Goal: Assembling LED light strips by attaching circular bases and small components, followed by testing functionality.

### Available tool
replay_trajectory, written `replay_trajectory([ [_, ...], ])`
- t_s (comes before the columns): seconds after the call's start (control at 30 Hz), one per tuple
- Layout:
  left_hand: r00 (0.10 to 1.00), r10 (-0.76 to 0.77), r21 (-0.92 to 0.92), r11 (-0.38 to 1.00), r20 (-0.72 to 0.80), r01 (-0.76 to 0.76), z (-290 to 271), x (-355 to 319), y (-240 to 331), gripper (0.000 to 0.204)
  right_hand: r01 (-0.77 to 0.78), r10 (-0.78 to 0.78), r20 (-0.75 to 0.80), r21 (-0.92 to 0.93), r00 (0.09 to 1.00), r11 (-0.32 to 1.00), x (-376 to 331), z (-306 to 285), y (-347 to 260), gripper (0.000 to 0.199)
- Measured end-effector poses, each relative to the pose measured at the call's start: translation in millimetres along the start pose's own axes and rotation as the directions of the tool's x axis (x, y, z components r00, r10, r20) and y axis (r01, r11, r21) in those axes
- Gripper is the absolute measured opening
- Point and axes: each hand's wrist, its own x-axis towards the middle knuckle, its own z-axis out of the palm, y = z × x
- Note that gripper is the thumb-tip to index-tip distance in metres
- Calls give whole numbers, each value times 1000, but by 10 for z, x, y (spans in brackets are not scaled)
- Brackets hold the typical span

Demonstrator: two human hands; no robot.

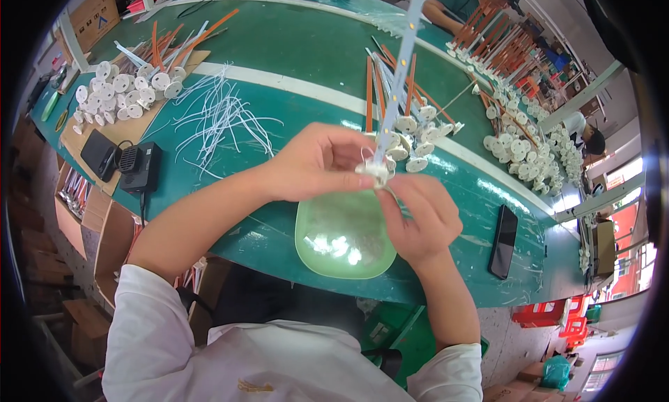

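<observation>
Green desk (293,53) crowded with parts and gadgets

Loose white wires (223,116) lie mid-desk; white discs (115,92) sit piled on cardboard at far left, near a black fan (139,166). A dark phone (503,242) lies at right. More discs and orange strips (512,148) cover the far right side, with red crates (557,315) on the floor below.

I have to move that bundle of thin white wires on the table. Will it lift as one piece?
Probably not: the white wires lie loose and splayed, so they'd likely droop and slip apart. They look thin, so light. A push may just scatter them across the smooth green table.
</observation>
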Motion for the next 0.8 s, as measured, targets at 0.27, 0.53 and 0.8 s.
replay_trajectory([
  [0.27, 964, -8, -55, 998, -267, -7, -196, 18, -3, 40, -181, 96, 384, 191, 918, 965, 71, -55, -78, 30],
  [0.53, 991, -42, -45, 998, -124, 37, -118, 9, 49, 39, -329, -28, 778, 298, 628, 896, -71, -43, -62, 19],
  [0.8, 991, -73, -251, 967, -109, 43, -104, -8, -3, 42, -448, 174, 593, 353, 786, 821, -39, -34, -55, 11],
])
